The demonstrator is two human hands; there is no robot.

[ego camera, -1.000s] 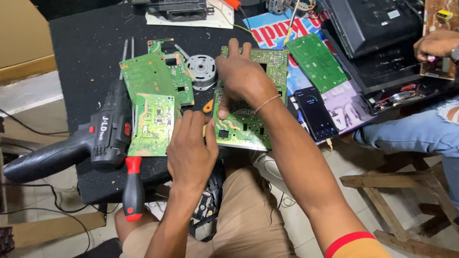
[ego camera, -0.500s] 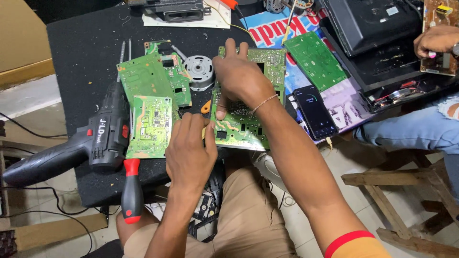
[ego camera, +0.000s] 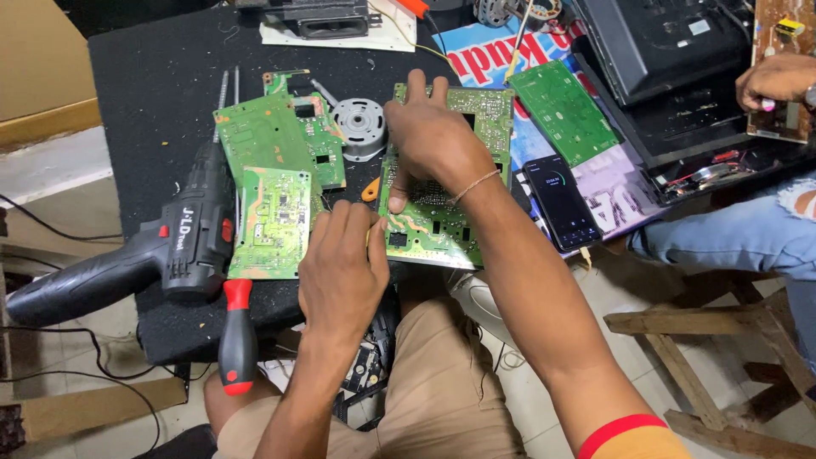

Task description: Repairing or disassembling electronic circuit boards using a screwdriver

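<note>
My right hand [ego camera: 433,140] lies on a green circuit board [ego camera: 438,229] at the table's front edge, fingers reaching over its far side and thumb hooked over its left edge. My left hand [ego camera: 340,272] is curled at the board's near left corner. A small orange tool handle [ego camera: 370,189] sticks out just past its fingertips; the tool's tip is hidden. Left of the hands lie two more green boards [ego camera: 274,223] [ego camera: 268,136], partly overlapping.
A black cordless drill [ego camera: 183,246] and a red-handled screwdriver [ego camera: 237,336] lie at the left front. A round metal motor [ego camera: 359,127], another green board [ego camera: 561,110], a phone [ego camera: 562,202] and a black casing [ego camera: 671,51] sit behind and right. Another person's hand [ego camera: 778,81] works far right.
Both hands stay on the same board; my right hand's fingers have shifted slightly over its far side. Nothing else has moved.
</note>
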